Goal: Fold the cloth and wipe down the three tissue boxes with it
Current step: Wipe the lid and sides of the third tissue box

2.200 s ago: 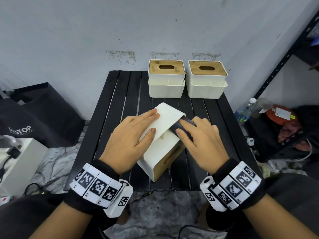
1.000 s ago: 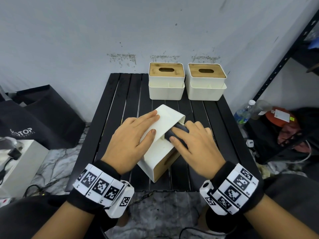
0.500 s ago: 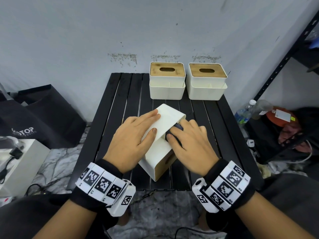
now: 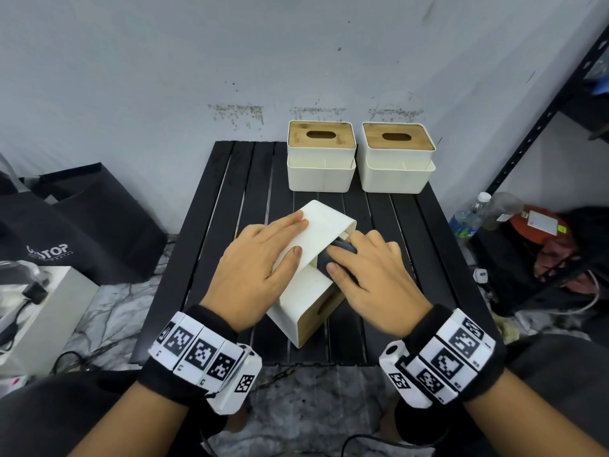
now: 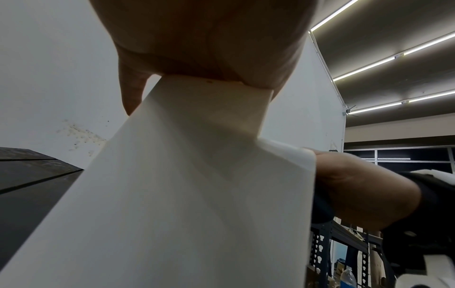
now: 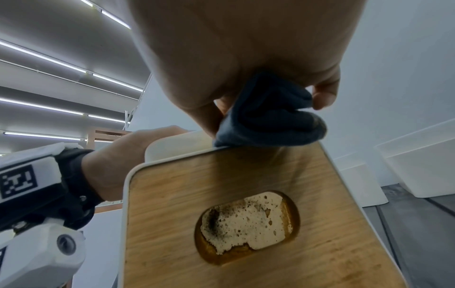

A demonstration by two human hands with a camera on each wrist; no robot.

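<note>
While the left hand (image 4: 260, 258) lies flat with straight fingers on the white wall of the near tissue box (image 4: 309, 301), the right hand (image 4: 375, 278) presses a folded dark cloth (image 4: 334, 257) against the box's upper face, fingers curled over the fabric and the thumb pinching it from below, as the right wrist view shows. That box lies tipped on its side in the middle of the black slatted surface (image 4: 237, 192), its long axis running from near right to far left, and its wooden lid with the oval slot faces near and right. The far end of the box points toward the far left. Two more tissue boxes stand upright side by side at the far edge, the left one (image 4: 321, 156) and the right one (image 4: 397, 156), lids up, well apart from the tipped box. Compared with 2.2 seconds ago, the right hand and cloth have slid nearer along the box's top face, while the left hand has kept its place.
</note>
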